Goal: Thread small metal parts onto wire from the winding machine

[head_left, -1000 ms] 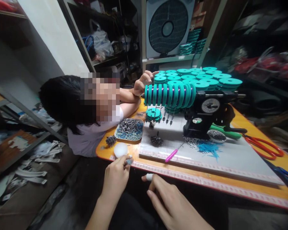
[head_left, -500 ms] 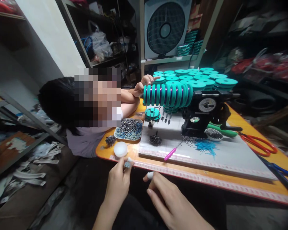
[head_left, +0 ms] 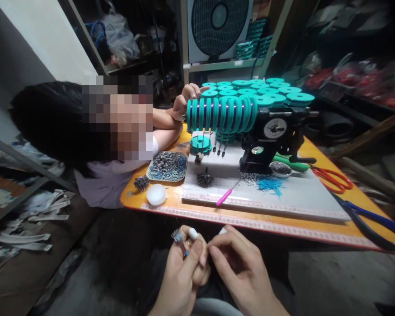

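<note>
My left hand [head_left: 187, 263] is closed around a small bunch of thin pieces with pale blue tips [head_left: 177, 235], which stick out above the fingers. A white cover sits on one of its fingertips. Close on its right, my right hand [head_left: 242, 259] has thumb and index finger pinched together, and whatever is between them is too small to make out. Both hands are in front of the table's near edge, below a white measuring strip [head_left: 250, 226].
On the orange table [head_left: 134, 197] are a tray of small weights and blue pieces [head_left: 167, 166], a white round container [head_left: 156, 195], a pink-handled tool [head_left: 224, 197], scissors [head_left: 334, 179], and a black machine holding green spools [head_left: 222, 115]. Another person leans at the left.
My hands have come closer together, and the left has turned with its fingers curled inward. The view has shifted, so the table appears further left and higher. The other person's head is nearer the left edge.
</note>
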Demonstrator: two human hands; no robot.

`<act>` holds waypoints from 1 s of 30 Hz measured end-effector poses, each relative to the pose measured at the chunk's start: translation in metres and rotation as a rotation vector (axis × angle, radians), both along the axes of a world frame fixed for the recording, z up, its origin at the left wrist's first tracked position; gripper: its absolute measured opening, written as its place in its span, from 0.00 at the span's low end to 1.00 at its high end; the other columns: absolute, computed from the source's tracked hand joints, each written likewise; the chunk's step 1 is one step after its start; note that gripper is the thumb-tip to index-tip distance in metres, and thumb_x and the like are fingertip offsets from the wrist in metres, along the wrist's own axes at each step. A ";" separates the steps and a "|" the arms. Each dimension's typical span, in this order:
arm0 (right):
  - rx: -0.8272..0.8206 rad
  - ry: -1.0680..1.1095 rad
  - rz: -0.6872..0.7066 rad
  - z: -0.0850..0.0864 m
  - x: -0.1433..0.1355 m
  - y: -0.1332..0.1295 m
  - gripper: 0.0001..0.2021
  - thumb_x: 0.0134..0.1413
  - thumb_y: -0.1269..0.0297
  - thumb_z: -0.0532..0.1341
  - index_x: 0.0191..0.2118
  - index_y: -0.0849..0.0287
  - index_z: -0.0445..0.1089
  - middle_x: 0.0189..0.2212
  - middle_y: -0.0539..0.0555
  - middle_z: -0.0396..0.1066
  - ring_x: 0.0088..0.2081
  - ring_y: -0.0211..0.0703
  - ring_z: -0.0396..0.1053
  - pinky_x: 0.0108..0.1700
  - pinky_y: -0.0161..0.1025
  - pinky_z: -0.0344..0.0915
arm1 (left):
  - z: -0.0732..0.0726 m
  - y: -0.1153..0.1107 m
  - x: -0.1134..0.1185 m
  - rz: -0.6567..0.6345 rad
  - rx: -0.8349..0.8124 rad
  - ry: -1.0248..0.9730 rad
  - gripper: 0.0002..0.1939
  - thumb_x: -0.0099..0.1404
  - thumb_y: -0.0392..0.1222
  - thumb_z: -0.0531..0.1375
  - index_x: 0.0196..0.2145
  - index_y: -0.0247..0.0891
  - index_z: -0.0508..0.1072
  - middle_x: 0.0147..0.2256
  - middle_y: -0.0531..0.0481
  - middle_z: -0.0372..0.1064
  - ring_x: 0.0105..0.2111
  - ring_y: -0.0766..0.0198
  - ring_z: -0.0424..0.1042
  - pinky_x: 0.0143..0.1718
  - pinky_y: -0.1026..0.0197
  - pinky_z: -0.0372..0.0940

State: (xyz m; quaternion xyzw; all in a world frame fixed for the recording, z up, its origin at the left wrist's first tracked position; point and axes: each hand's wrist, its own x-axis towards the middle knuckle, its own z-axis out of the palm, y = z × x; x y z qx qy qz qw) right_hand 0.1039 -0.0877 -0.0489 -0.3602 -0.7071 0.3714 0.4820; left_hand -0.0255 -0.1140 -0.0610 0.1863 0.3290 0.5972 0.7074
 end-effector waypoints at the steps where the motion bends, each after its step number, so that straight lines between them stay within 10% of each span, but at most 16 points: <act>1: -0.012 0.005 -0.002 0.001 0.002 -0.001 0.08 0.64 0.69 0.58 0.32 0.56 0.70 0.26 0.49 0.66 0.26 0.36 0.64 0.28 0.33 0.60 | 0.000 0.000 0.002 0.001 0.012 -0.007 0.17 0.67 0.44 0.64 0.30 0.39 0.58 0.22 0.61 0.59 0.16 0.79 0.43 0.18 0.73 0.44; 13: -0.402 0.122 0.279 0.010 0.011 0.000 0.11 0.61 0.65 0.56 0.26 0.56 0.61 0.23 0.49 0.65 0.26 0.38 0.61 0.29 0.36 0.57 | 0.007 -0.004 0.002 -0.112 0.187 0.088 0.14 0.69 0.43 0.62 0.32 0.41 0.58 0.19 0.61 0.65 0.13 0.80 0.41 0.14 0.76 0.42; 30: -0.521 0.292 0.392 0.013 0.008 0.002 0.12 0.59 0.65 0.62 0.27 0.56 0.59 0.23 0.48 0.66 0.24 0.36 0.64 0.29 0.34 0.64 | 0.004 -0.003 0.000 -0.131 0.170 0.103 0.14 0.69 0.44 0.62 0.32 0.41 0.59 0.17 0.60 0.65 0.12 0.80 0.40 0.14 0.76 0.43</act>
